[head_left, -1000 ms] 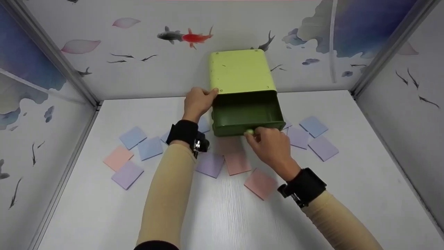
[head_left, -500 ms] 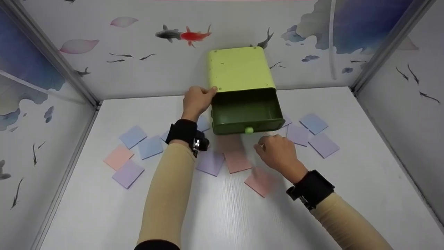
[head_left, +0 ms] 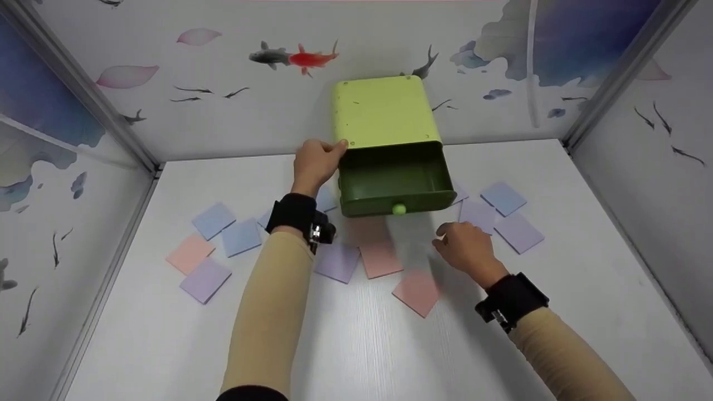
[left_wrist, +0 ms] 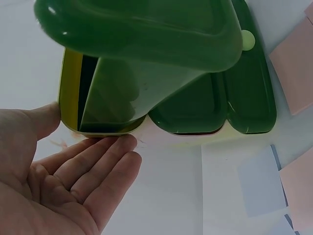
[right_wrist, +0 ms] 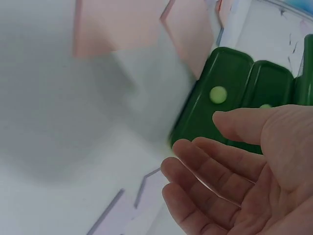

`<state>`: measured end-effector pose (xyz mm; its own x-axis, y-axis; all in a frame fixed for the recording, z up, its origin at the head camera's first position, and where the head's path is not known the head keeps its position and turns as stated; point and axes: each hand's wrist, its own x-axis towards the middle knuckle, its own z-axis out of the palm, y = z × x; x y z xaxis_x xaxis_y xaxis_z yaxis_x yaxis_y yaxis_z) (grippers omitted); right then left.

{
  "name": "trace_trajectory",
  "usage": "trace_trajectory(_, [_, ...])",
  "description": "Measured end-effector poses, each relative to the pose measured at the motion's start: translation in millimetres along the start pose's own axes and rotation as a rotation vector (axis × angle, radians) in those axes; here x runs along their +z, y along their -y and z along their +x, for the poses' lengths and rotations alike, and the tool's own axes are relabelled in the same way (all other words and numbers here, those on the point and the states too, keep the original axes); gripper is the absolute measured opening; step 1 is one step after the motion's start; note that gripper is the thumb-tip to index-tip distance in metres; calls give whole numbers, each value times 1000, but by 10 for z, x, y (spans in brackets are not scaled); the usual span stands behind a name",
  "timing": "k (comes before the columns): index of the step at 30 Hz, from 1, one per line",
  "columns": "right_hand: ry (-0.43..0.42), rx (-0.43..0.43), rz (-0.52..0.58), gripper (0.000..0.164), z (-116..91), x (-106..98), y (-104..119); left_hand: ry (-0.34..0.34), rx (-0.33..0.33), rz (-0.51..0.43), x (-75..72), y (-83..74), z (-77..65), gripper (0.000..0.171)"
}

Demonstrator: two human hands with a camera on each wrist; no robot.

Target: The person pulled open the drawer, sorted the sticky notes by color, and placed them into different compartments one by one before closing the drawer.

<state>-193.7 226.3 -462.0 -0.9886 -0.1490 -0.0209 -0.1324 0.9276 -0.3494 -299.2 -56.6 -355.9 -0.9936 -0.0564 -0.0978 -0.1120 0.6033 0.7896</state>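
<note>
A small cabinet (head_left: 387, 114) with a lime-green top stands against the back wall. Its dark green top drawer (head_left: 395, 178) is pulled out, with no contents visible inside, and a light green knob (head_left: 399, 209) on its front. In the left wrist view the lower drawers (left_wrist: 190, 105) are closed. My left hand (head_left: 315, 164) steadies the cabinet's front left corner, thumb at the top edge and nearly straight fingers against the side. My right hand (head_left: 467, 248) hovers right of and below the knob, fingers loosely bent, holding nothing; the right wrist view shows the hand (right_wrist: 234, 171) apart from the drawers (right_wrist: 215, 98).
Square paper cards lie on the white table (head_left: 356, 345): blue cards (head_left: 241, 238) and a purple card (head_left: 205, 279) at left, pink cards (head_left: 418, 292) in the middle, more purple cards (head_left: 519, 233) at right. Printed panels (head_left: 167, 122) enclose the table's back and sides.
My right hand has let go of the drawer's knob and moved right and toward me. The drawer stays pulled out, and my left hand stays at the cabinet's corner.
</note>
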Motion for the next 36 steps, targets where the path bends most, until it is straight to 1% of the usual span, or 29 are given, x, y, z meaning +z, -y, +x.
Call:
trace_trajectory(3, [30, 33, -4, 29, 39, -6, -132, -8, 1, -2, -12, 3, -3, 46])
trace_trajectory(8, [54, 99, -17, 33, 109, -9, -370, -19, 5, -8, -30, 16, 4, 46])
trace_trajectory(12, [73, 144, -9, 35, 152, -9, -545, -11, 9, -11, -30, 26, 21, 47])
trace_trajectory(17, [64, 154, 43, 37, 213, -45, -684, -2, 4, -17, -37, 17, 34, 48])
trace_trajectory(20, [71, 166, 48, 38, 262, -56, -742, -8, 9, -12, -42, 13, 28, 47])
trace_trajectory(25, [93, 177, 72, 41, 361, -7, -862, -24, 14, -6, -30, 26, 6, 45])
trace_trajectory(28, [111, 170, 92, 43, 405, 35, -923, -23, 12, -5, -12, 38, -8, 45])
trace_trajectory(32, [123, 157, 72, 45, 442, 67, -974, -15, 3, -9, 10, 30, -15, 45])
trace_trajectory(36, [93, 122, 34, 44, 465, 88, -992, -19, 1, -15, 16, 7, -13, 45])
